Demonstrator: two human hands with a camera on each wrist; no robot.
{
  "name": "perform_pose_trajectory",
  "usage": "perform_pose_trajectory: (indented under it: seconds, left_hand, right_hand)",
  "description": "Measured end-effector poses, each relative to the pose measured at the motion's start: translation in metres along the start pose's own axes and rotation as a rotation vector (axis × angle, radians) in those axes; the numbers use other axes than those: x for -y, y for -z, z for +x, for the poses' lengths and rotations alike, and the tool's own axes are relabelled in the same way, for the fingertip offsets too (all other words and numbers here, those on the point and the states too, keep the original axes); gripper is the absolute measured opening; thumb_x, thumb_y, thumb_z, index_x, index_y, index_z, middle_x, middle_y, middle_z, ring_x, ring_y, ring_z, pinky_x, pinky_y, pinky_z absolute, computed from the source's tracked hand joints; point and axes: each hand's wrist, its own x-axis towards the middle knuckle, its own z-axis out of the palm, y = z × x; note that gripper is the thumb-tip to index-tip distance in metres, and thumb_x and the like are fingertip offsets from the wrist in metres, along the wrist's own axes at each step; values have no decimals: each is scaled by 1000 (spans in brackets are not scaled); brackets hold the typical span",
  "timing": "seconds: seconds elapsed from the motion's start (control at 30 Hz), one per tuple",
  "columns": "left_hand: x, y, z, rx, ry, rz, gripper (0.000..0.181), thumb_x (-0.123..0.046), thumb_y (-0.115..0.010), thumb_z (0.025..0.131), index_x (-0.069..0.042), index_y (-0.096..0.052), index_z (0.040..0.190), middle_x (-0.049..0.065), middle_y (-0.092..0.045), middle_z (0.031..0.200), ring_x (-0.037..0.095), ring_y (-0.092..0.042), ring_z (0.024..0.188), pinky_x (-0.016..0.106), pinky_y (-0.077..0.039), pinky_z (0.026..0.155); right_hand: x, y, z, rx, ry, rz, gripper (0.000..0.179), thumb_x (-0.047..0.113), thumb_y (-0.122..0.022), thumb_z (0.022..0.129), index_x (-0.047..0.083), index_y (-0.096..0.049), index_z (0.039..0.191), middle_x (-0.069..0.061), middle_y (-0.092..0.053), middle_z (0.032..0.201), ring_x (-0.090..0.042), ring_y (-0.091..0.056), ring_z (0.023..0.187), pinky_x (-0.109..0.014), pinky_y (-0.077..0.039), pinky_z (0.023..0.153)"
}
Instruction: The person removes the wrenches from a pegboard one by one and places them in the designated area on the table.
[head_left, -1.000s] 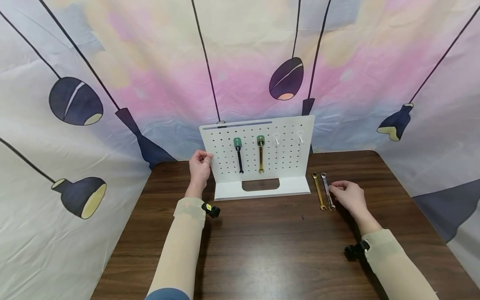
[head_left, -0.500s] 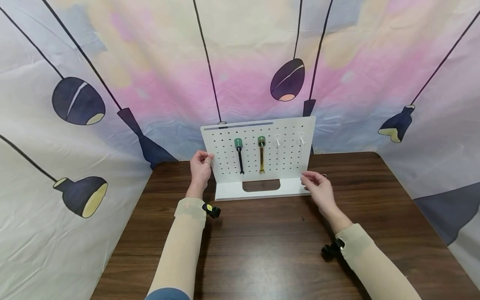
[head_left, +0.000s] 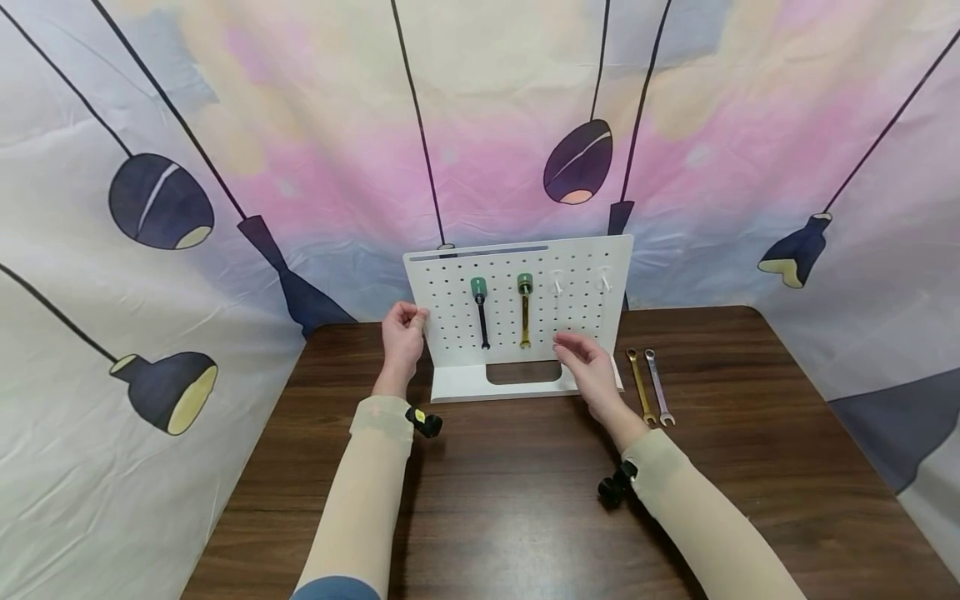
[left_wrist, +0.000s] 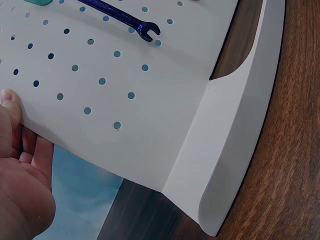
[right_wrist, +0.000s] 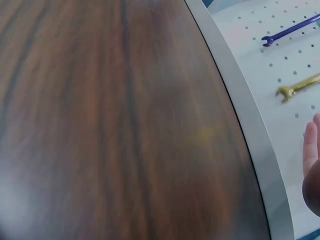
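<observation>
Pegboard [head_left: 502, 329], probably held for steadiness
Left hand [head_left: 402, 335] pinches its edge; right hand [head_left: 588, 372], fingers loose, hovers nearby.

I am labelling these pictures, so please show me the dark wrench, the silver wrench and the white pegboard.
Dark wrench [head_left: 483, 323], head view: middle of its shaft.
Silver wrench [head_left: 658, 387], head view: middle of its shaft.
White pegboard [head_left: 503, 321], head view: its perforated front panel.

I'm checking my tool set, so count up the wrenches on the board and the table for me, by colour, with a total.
Gold wrenches: 2
Silver wrench: 1
Dark purple wrench: 1
Total: 4
</observation>
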Motion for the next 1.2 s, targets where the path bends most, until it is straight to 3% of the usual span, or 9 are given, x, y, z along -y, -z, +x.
perform_pose_trajectory:
  seconds: [0.33,0.47,0.67,0.93,1.2]
  left_hand:
    - [2,-1,0,4,0,-6,20,-12,-67,96,-11,-51,84,2,-49,81,12,-44,68,21,-36,55]
    - [2,-1,0,4,4,-11,21,-13,-67,96,-9,-51,84,2,-49,81,12,-43,68,21,-35,55]
    - [2,0,1,13,2,-5,23,-15,-67,96,1,-51,90,2,-49,82,11,-44,69,20,-36,57]
    - [2,0,1,2,-8,-10,21,-13,-68,96,-9,-51,84,1,-49,81,11,-44,69,21,-36,57]
    - [2,0,-1,1,-21,13,21,-16,-68,96,-10,-52,85,2,-49,82,13,-45,71,22,-37,59]
  right_hand:
    - [28,-24,6,56,43,-20,39,7,-65,96,-6,-56,132,-22,-59,134,-30,-55,124,-25,-47,97]
    - [29,-29,9,72,60,-5,39,7,-65,97,-5,-56,133,-20,-58,135,-32,-54,126,-27,-46,100]
    - [31,-33,12,94,63,-2,40,5,-64,97,-3,-54,136,-18,-58,136,-31,-54,127,-29,-45,101]
    - [38,-35,11,138,43,-37,42,5,-60,99,0,-52,139,-18,-57,138,-30,-51,129,-36,-43,105]
    - [43,-35,13,171,17,-6,43,4,-58,100,-1,-49,142,-23,-55,138,-34,-50,130,-36,-42,106]
